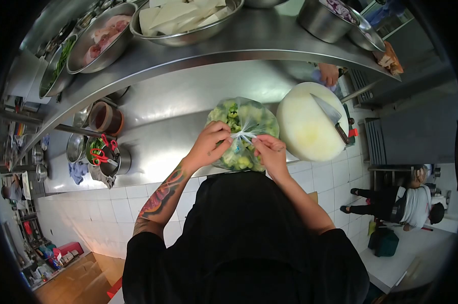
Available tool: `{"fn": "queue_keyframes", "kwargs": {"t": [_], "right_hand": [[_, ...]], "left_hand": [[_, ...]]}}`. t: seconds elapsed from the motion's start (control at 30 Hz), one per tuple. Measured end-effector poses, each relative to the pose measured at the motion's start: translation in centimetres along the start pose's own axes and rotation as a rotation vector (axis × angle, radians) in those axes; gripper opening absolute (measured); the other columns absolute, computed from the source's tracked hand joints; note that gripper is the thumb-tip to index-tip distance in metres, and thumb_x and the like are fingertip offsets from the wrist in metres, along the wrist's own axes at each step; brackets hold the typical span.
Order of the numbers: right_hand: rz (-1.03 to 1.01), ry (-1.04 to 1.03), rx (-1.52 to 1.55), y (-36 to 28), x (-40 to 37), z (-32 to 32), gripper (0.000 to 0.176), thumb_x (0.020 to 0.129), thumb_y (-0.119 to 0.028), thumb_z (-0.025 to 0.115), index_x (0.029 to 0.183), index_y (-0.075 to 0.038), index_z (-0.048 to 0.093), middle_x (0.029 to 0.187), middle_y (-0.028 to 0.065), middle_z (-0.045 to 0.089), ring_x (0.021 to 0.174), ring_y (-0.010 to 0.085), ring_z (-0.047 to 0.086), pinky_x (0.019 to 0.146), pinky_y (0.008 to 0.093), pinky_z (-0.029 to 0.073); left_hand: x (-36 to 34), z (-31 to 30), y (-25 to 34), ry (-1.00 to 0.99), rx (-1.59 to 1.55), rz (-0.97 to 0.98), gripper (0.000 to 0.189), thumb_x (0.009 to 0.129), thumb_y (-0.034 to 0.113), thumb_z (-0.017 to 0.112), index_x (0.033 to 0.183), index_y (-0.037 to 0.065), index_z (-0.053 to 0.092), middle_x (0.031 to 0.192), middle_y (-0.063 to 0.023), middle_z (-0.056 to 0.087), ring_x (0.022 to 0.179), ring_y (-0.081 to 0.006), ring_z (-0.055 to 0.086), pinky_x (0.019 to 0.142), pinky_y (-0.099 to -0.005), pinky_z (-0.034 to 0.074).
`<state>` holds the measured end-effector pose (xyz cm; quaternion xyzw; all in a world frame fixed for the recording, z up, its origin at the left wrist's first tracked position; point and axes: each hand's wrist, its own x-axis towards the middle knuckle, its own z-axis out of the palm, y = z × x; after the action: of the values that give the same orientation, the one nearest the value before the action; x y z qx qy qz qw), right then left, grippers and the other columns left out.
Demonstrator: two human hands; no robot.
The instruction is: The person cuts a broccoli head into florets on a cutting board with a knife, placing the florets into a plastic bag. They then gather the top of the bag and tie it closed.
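Observation:
A clear plastic bag point(262, 117) full of green broccoli pieces point(232, 112) sits at the front edge of the steel counter. Its top is gathered and twisted into a knot-like bunch. My left hand point(212, 144) pinches the gathered plastic from the left, fingers curled. From the right, my right hand point(271, 152) grips the other side of it between thumb and fingers. Right of the bag is a thick round white chopping board point(305, 121), with a cleaver point(326, 108) lying on it, its dark handle over the right edge.
Above the steel counter point(183, 86), a shelf point(269, 38) holds bowls of raw meat point(107, 38) and white sheets point(183, 17). Red-handled scissors point(103, 157) rest in a pot at left. Another person's hand point(329, 74) shows behind the board; a person point(411, 205) stands at far right.

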<state>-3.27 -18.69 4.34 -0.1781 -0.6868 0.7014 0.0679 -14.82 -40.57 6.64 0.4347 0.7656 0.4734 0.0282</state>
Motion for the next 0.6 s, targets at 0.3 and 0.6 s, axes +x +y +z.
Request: {"fn": "queue_keyframes", "kwargs": {"t": [0.3,0.6], "right_hand": [[0.475,-0.244,0.846,-7.7,-1.0,-0.2,0.025,0.110,-0.026,0.064,0.091,-0.009,0.062,0.069,-0.0023,0.052,0.051,0.0103,0.043,0.050,0.0271,0.034],[0.496,-0.278,0.523,-9.5,-3.3,-2.0,0.025,0.108,-0.012,0.056,0.085,-0.011,0.047,0.063,-0.0033,0.039,0.047,0.0077,0.032,0.043,0.0271,0.025]], "left_hand": [[3.3,-3.1,1.5,-0.215,-0.156,0.010,0.012,0.096,0.013,0.068,0.091,0.002,0.071,0.108,-0.0098,0.064,0.104,-0.0313,0.061,0.093,-0.0425,0.050],[9.9,-7.3,2.8,-0.517,0.239,0.518,0.017,0.085,0.022,0.067,0.076,0.008,0.064,0.091,-0.0074,0.054,0.089,-0.0290,0.055,0.082,-0.0439,0.046]]}}
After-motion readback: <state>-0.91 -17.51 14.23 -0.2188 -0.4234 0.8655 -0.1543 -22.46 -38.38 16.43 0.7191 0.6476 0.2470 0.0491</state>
